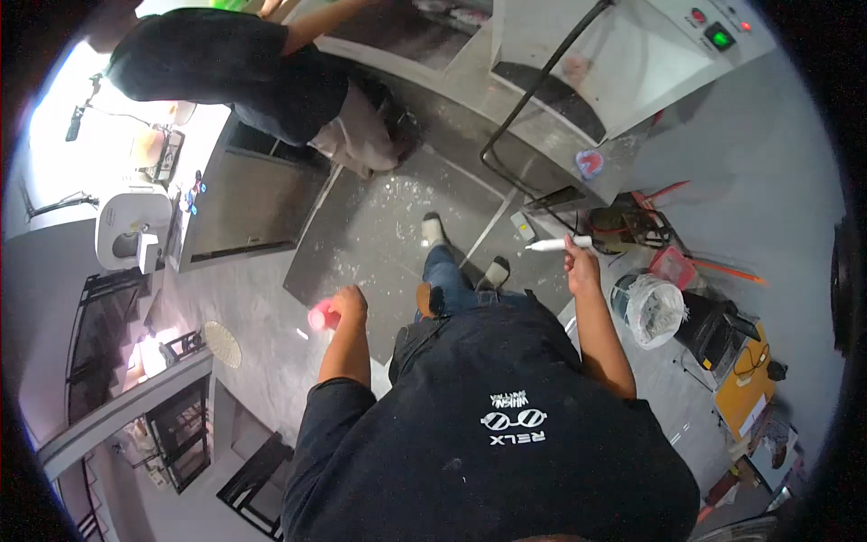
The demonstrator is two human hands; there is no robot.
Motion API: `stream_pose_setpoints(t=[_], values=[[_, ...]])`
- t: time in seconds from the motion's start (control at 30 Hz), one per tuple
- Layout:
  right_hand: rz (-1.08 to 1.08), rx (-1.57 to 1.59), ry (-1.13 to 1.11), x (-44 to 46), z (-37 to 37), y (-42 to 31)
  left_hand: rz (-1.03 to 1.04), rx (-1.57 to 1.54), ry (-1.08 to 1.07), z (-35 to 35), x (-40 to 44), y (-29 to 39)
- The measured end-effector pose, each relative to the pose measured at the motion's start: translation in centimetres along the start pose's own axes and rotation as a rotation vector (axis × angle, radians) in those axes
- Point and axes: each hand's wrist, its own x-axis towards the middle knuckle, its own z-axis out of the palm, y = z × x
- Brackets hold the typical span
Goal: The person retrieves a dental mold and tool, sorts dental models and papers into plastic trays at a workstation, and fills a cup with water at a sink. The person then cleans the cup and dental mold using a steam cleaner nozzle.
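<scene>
My left hand (349, 303) is closed around a pink object (322, 315), which looks like a small cup or bottle partly hidden by the fingers. On the other side of my body, my right hand (582, 263) grips a slim white tube with a pointed tip (549, 245). The tip points left, over the grey floor. Just above the tube, a small light-coloured box with a yellow-green mark (523, 226) lies near the foot of the machine. The two hands are well apart.
A co-worker in a black shirt (217, 68) stands at the upper left. A white machine with a lit green switch (720, 37) is at the upper right. A bucket lined with plastic (655, 312) stands right of my right forearm. White specks dot the floor tiles (384, 226).
</scene>
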Motion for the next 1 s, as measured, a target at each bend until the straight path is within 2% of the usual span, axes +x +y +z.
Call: stream_pose_setpoints(t=[0.07, 0.13, 0.2, 0.23, 0.3, 0.33, 0.4, 0.47, 0.53, 0.57, 0.7, 0.73, 0.8, 0.83, 0.93, 1.0], values=[[-0.034, 0.025, -0.023, -0.7, -0.9, -0.6, 0.134, -0.131, 0.379, -1.9, 0.8, 2.0], [-0.061, 0.055, -0.032, -1.7, -2.3, -0.6, 0.377, -0.518, 0.592, -8.3, -1.1, 4.9], [-0.061, 0.076, -0.019, -1.6, -3.7, -0.2, 0.401, -0.789, 0.543, -12.2, -1.2, 7.8], [-0.018, 0.119, 0.006, -1.7, -4.3, 0.0, 0.412, -0.788, 0.549, -14.0, -1.5, 9.1], [0.032, 0.171, 0.059, -0.7, -6.1, 1.3, 0.645, -1.391, 0.663, -17.4, -2.5, 11.4], [0.027, 0.181, 0.063, -0.5, -7.0, 1.8, 0.658, -1.389, 0.664, -18.7, -3.3, 12.1], [0.045, 0.230, 0.047, -0.4, -8.2, 2.5, 0.849, -1.787, 0.564, -21.8, -5.0, 13.4], [0.029, 0.275, 0.044, -0.4, -9.1, 3.0, 0.882, -1.848, 0.553, -24.3, -7.0, 13.6], [0.105, 0.385, 0.064, -0.8, -9.3, 3.2, 1.036, -1.889, 0.560, -25.4, -7.3, 13.3], [0.135, 0.414, 0.136, -1.4, -8.7, 2.7, 1.031, -1.891, 0.570, -25.9, -7.4, 13.0], [0.216, 0.479, 0.097, 1.0, -9.6, 4.8, 1.024, -1.865, 0.643, -27.5, -7.4, 11.0], [0.169, 0.417, 0.073, 0.9, -9.2, 4.8, 1.038, -1.849, 0.654, -27.8, -7.4, 10.3], [0.260, 0.452, 0.139, 2.2, -8.7, 5.2, 1.001, -1.789, 0.705, -28.7, -8.1, 8.7], [0.209, 0.401, 0.028, 3.4, -9.2, 6.1, 1.007, -1.788, 0.701, -29.2, -8.4, 7.8], [0.148, 0.317, 0.031, 3.3, -6.0, 5.5, 1.012, -1.765, 0.743, -30.3, -7.4, 4.9], [0.195, 0.283, 0.063, 3.8, -3.0, 5.5, 1.044, -1.867, 0.697, -30.6, -5.4, 2.6]])
